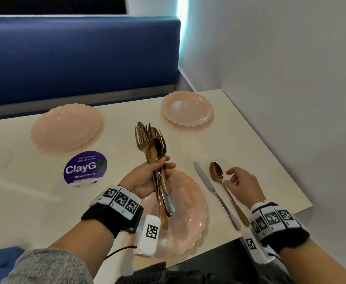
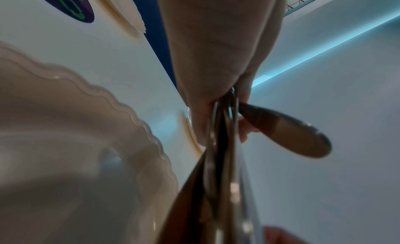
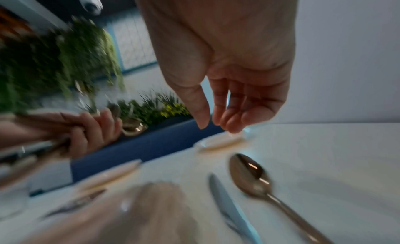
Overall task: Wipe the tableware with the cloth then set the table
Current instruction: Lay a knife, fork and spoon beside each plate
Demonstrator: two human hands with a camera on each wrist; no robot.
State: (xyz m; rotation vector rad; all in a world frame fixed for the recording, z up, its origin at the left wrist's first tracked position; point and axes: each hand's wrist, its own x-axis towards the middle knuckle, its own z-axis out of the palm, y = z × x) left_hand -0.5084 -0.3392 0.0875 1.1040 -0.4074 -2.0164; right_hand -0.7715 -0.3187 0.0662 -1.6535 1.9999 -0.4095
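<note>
My left hand (image 1: pixel 157 173) grips a bundle of cutlery (image 1: pixel 154 144), copper forks and a spoon with a silver handle among them, upright over the near pink scalloped plate (image 1: pixel 190 218). In the left wrist view the bundle of cutlery (image 2: pixel 220 162) runs down out of my fist above the near plate (image 2: pixel 86 145). A silver knife (image 1: pixel 213 189) and a copper spoon (image 1: pixel 223 185) lie side by side on the table to the right of that plate. My right hand (image 1: pixel 235 178) hovers just above the spoon, fingers relaxed and holding nothing; the right wrist view shows the spoon (image 3: pixel 249 175) and knife (image 3: pixel 227 205) below it.
Two more pink plates sit farther off, one at far left (image 1: pixel 65 128) and one at far right (image 1: pixel 187 108). A purple round sticker (image 1: pixel 85 168) is on the white table (image 1: pixel 260 150). A blue bench back (image 1: pixel 79 58) lies behind; a white wall runs along the right.
</note>
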